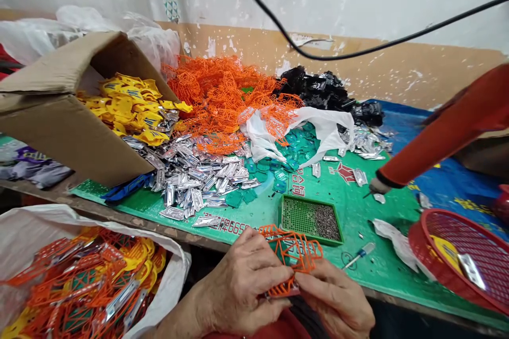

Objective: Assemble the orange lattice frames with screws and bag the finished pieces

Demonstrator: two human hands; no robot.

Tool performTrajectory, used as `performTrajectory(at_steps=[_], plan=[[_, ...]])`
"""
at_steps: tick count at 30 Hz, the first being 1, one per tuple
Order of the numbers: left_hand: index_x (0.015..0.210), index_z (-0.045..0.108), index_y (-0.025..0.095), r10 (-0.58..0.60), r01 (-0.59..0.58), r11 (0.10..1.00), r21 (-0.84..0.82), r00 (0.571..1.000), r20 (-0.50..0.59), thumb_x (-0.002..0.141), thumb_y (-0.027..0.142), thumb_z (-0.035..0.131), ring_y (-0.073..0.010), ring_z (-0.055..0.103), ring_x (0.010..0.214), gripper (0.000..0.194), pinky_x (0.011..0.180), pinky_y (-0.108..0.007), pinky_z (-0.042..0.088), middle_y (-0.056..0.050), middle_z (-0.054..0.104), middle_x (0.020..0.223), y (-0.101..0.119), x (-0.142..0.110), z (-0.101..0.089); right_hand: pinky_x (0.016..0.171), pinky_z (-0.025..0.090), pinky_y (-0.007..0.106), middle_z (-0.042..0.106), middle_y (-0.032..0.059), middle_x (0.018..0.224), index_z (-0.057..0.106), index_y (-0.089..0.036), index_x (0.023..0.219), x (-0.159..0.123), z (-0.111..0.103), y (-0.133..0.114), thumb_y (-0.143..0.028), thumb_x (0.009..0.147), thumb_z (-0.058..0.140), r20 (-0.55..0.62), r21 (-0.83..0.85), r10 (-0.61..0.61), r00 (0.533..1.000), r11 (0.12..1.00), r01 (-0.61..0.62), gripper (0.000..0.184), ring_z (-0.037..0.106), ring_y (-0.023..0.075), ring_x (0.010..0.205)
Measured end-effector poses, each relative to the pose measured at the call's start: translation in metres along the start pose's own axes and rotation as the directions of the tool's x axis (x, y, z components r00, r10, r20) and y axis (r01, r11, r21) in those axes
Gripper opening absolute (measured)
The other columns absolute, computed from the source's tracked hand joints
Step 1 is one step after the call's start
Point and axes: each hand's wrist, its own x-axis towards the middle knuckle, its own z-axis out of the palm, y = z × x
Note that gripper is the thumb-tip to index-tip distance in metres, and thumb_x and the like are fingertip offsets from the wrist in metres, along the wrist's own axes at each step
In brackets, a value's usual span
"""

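Observation:
An orange plastic lattice frame (292, 249) is held low in front of me, above the near edge of the table. My left hand (246, 280) is closed around its left side, thumb and fingers pressing on it. From the right, my right hand (338, 296) pinches the near end with closed fingertips. Whether a small part sits between those fingertips I cannot make out. Just beyond the frame lies a green tray (283, 212) with small dark screws (328, 222) heaped at its right side. A red-orange power screwdriver (437, 132) slants in from the right, tip down, touched by neither hand.
Silvery metal plates (199, 180), orange frames (222, 90), teal pieces (304, 143) and black parts (318, 90) lie in heaps. A tipped cardboard box (79, 132) holds yellow parts. A filled white sack (175, 259) stands left, a red basket (457, 222) right. A black cable (338, 57) hangs across.

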Motion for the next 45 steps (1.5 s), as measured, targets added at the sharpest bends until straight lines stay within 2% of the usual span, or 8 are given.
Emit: performTrajectory(at_steps=[4, 9, 12, 18, 29, 36, 40, 45], plan=[[0.091, 0.061, 0.016, -0.002, 0.002, 0.999, 0.038, 1.000, 0.019, 0.081, 0.018, 0.059, -0.0161, 0.052, 0.069, 0.010, 0.069, -0.036, 0.034, -0.002, 0.065, 0.071, 0.001, 0.001, -0.002, 0.065, 0.061, 0.026, 0.073, 0.0045, 0.087, 0.072, -0.037, 0.107, -0.005, 0.006, -0.003, -0.019, 0.086, 0.063, -0.043, 0.087, 0.149, 0.988, 0.986, -0.145, 0.029, 0.071, 0.0171, 0.076], [0.093, 0.062, 0.016, 0.019, -0.020, 0.999, 0.031, 0.999, 0.028, 0.083, 0.016, 0.058, -0.0153, 0.051, 0.068, 0.012, 0.068, -0.035, 0.034, 0.000, 0.065, 0.068, 0.001, 0.003, -0.005, 0.061, 0.060, 0.021, 0.073, 0.0044, 0.087, 0.068, -0.035, 0.117, 0.004, 0.004, -0.001, -0.018, 0.089, 0.059, -0.004, -0.002, -0.071, 0.998, 0.998, 0.071, 0.033, 0.070, 0.0143, 0.072], [0.095, 0.062, 0.016, 0.024, -0.024, 0.999, 0.042, 1.000, 0.017, 0.082, 0.014, 0.058, -0.0147, 0.050, 0.068, 0.014, 0.068, -0.035, 0.034, 0.000, 0.066, 0.068, 0.001, 0.004, -0.005, 0.060, 0.059, 0.019, 0.073, 0.0046, 0.087, 0.067, -0.032, 0.119, 0.010, 0.000, -0.001, -0.015, 0.087, 0.061, 0.055, -0.040, -0.131, 0.990, 0.990, 0.134, 0.036, 0.071, 0.0142, 0.071], [0.097, 0.062, 0.017, 0.033, -0.033, 0.996, 0.082, 0.999, 0.007, 0.076, 0.009, 0.059, -0.0145, 0.049, 0.066, 0.022, 0.067, -0.034, 0.033, 0.002, 0.065, 0.065, 0.001, 0.004, -0.003, 0.070, 0.062, 0.025, 0.074, 0.0060, 0.101, 0.066, -0.035, 0.120, 0.007, 0.001, -0.001, -0.013, 0.086, 0.061, 0.051, 0.032, -0.040, 0.998, 0.999, 0.039, 0.040, 0.073, 0.0197, 0.084], [0.100, 0.060, 0.015, 0.047, -0.055, 0.984, 0.172, 0.998, 0.047, 0.077, 0.008, 0.056, -0.0150, 0.049, 0.067, 0.025, 0.068, -0.035, 0.035, 0.001, 0.063, 0.065, 0.001, 0.002, -0.002, 0.063, 0.060, 0.022, 0.074, 0.0033, 0.088, 0.070, -0.033, 0.112, 0.013, 0.001, -0.002, -0.014, 0.085, 0.064, 0.009, -0.020, -0.057, 0.998, 0.998, 0.057, 0.034, 0.072, 0.0149, 0.072], [0.097, 0.061, 0.014, 0.059, -0.069, 0.976, 0.207, 0.997, 0.058, 0.080, 0.010, 0.055, -0.0146, 0.048, 0.063, 0.019, 0.071, -0.036, 0.038, 0.002, 0.061, 0.062, 0.001, 0.001, -0.004, 0.066, 0.060, 0.026, 0.074, 0.0049, 0.096, 0.069, -0.031, 0.113, 0.014, 0.001, -0.001, -0.016, 0.085, 0.065, 0.044, 0.017, -0.046, 0.998, 0.999, 0.045, 0.033, 0.072, 0.0166, 0.077], [0.089, 0.062, 0.015, 0.050, -0.066, 0.966, 0.250, 0.996, 0.073, 0.084, 0.010, 0.053, -0.0146, 0.048, 0.064, 0.012, 0.074, -0.036, 0.039, 0.002, 0.059, 0.062, -0.001, 0.002, -0.005, 0.056, 0.054, 0.022, 0.071, 0.0029, 0.078, 0.070, -0.027, 0.111, 0.021, -0.001, -0.009, -0.012, 0.085, 0.062, 0.119, -0.249, -0.114, 0.986, 0.958, 0.141, 0.031, 0.066, 0.0125, 0.064], [0.098, 0.063, 0.015, 0.038, -0.057, 0.950, 0.306, 0.997, 0.068, 0.086, 0.010, 0.052, -0.0154, 0.049, 0.065, 0.017, 0.075, -0.038, 0.039, 0.001, 0.061, 0.065, -0.003, 0.003, -0.006, 0.048, 0.043, 0.022, 0.056, 0.0004, 0.060, 0.071, -0.019, 0.106, 0.019, 0.001, -0.020, -0.013, 0.083, 0.064, 0.145, -0.668, -0.185, 0.972, 0.706, 0.234, 0.025, 0.050, 0.0105, 0.053]])
